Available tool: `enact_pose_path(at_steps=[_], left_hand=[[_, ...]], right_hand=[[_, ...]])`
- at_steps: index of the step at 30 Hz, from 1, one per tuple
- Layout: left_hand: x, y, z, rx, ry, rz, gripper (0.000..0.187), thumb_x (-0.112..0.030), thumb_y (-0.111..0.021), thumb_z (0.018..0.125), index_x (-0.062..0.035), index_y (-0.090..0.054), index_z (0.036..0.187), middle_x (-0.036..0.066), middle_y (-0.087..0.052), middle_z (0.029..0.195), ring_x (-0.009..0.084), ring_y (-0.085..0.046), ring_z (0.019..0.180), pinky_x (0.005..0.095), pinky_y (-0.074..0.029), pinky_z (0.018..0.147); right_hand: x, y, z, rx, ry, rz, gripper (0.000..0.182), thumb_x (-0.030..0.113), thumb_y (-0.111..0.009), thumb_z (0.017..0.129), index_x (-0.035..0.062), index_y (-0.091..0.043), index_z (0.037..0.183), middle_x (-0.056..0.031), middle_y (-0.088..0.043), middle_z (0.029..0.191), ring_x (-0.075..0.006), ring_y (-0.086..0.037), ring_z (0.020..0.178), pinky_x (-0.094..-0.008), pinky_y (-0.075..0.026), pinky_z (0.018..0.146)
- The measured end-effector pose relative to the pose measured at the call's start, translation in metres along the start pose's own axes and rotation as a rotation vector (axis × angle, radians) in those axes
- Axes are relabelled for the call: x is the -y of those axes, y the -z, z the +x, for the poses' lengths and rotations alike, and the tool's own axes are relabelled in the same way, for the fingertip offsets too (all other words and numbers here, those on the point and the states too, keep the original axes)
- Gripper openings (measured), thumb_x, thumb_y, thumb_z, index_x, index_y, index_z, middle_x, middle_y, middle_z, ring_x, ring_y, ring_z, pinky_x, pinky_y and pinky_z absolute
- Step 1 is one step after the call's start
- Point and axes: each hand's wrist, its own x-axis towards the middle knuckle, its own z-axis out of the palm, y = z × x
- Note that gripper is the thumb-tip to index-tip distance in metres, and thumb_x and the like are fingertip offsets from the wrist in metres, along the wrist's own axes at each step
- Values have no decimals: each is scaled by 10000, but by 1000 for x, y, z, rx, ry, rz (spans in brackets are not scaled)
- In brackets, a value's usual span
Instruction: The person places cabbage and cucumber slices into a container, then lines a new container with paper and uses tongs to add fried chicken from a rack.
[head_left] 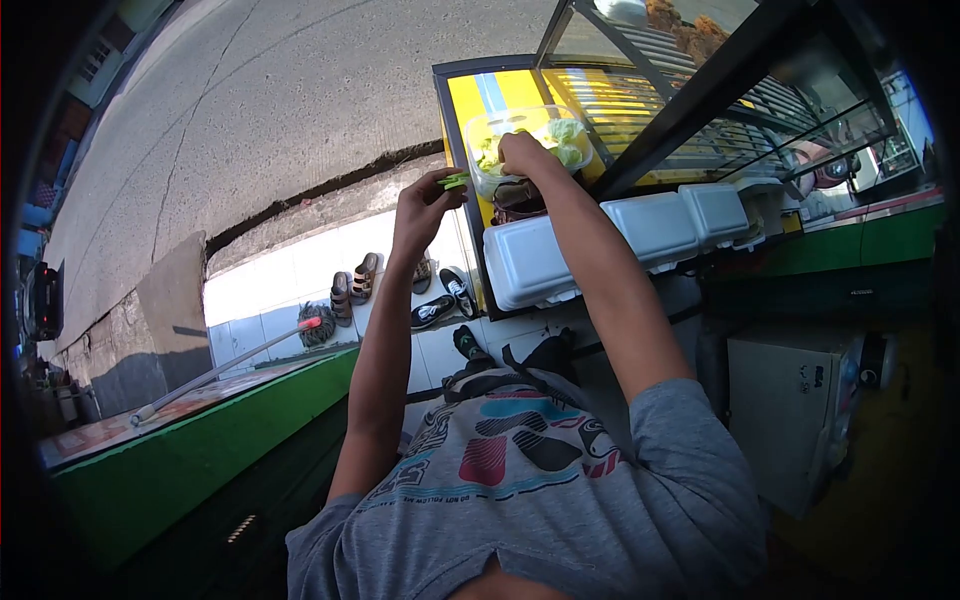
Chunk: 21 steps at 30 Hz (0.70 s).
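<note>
My left hand (425,205) pinches a few thin green vegetable pieces (453,181) just left of a clear plastic container (484,184). Inside the container lie pale green leaves (562,140) that look like lettuce or cabbage. My right hand (527,156) reaches in over the near rim with its fingers curled down. What those fingers grip, if anything, is hidden. A dark brown object (517,198), perhaps a pouch, sits right below the container. White foam boxes (535,262) stand in a row under my right forearm.
The yellow counter (465,100) has a dark edge and carries a glass display case (690,95) on the right. On the tiled floor are sandals (352,284), black shoes (442,305) and a mop (316,328). A green ledge (210,460) runs at left; a white cabinet (780,400) stands at right.
</note>
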Motion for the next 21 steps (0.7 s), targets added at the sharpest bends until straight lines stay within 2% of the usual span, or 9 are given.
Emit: enact_pose_path(at_steps=[6, 11, 13, 14, 16, 17, 18, 20, 21], left_hand=[[-6, -7, 2, 21, 21, 49, 328, -75, -616, 909, -12, -591, 1229, 108, -675, 1039, 166, -662, 896, 287, -541, 817], [-1, -19, 2, -34, -50, 76, 315, -93, -640, 901, -37, -622, 1211, 66, -678, 1023, 118, -637, 889, 265, -520, 788], [1, -25, 3, -95, -85, 140, 305, -76, -649, 887, -55, -643, 1190, 56, -669, 1024, 104, -619, 860, 253, -511, 783], [3, -29, 2, -149, -114, 197, 299, -59, -658, 872, -74, -664, 1170, 47, -660, 1026, 90, -600, 830, 241, -502, 778], [6, -33, 3, -176, -158, 201, 299, -75, -680, 861, -90, -675, 1160, 33, -634, 1043, 89, -594, 844, 238, -497, 776], [2, -35, 3, -190, -138, 198, 297, -104, -673, 876, -89, -666, 1173, 26, -654, 1056, 83, -600, 864, 239, -493, 768], [-2, -40, 1, -204, -117, 196, 298, -133, -666, 890, -89, -656, 1185, 19, -673, 1069, 76, -607, 884, 241, -488, 760], [-15, -52, -4, -267, -87, 126, 319, -151, -668, 894, -50, -639, 1196, 41, -691, 1020, 94, -622, 888, 245, -488, 769], [-16, -57, -5, -297, -101, 112, 321, -158, -665, 899, -28, -634, 1191, 57, -691, 1020, 105, -627, 889, 251, -492, 783]], right_hand=[[20, 11, -3, 69, -154, -20, 422, 197, -808, 709, 49, -679, 1082, -179, -675, 1088, -311, -641, 1063, -444, -544, 855], [8, 9, 14, 308, -84, 49, 396, 165, -768, 744, 87, -673, 1121, -155, -636, 1197, -327, -611, 1117, -471, -521, 883], [6, 5, 14, 97, 16, 115, 321, 85, -741, 688, 39, -681, 1000, -140, -707, 925, -265, -684, 897, -368, -537, 774], [3, 3, 14, 98, 26, 112, 321, 85, -741, 688, 39, -681, 1000, -140, -707, 925, -265, -684, 897, -368, -537, 774], [6, 16, -3, -207, 170, 315, 253, 81, -718, 707, 45, -684, 955, -120, -704, 862, -243, -686, 859, -351, -530, 765], [6, 26, -12, -213, 223, 498, 199, 96, -684, 770, 39, -663, 960, -144, -692, 926, -304, -658, 931, -414, -514, 823], [7, 34, -21, -209, 237, 494, 199, 96, -684, 770, 39, -663, 960, -144, -692, 926, -304, -658, 931, -414, -514, 823], [9, 47, -40, -481, 390, 732, 164, 95, -678, 803, 28, -660, 951, -129, -696, 917, -272, -677, 890, -390, -524, 801], [9, 54, -53, -473, 403, 731, 164, 95, -678, 803, 28, -660, 951, -129, -696, 917, -272, -677, 890, -390, -524, 801]])
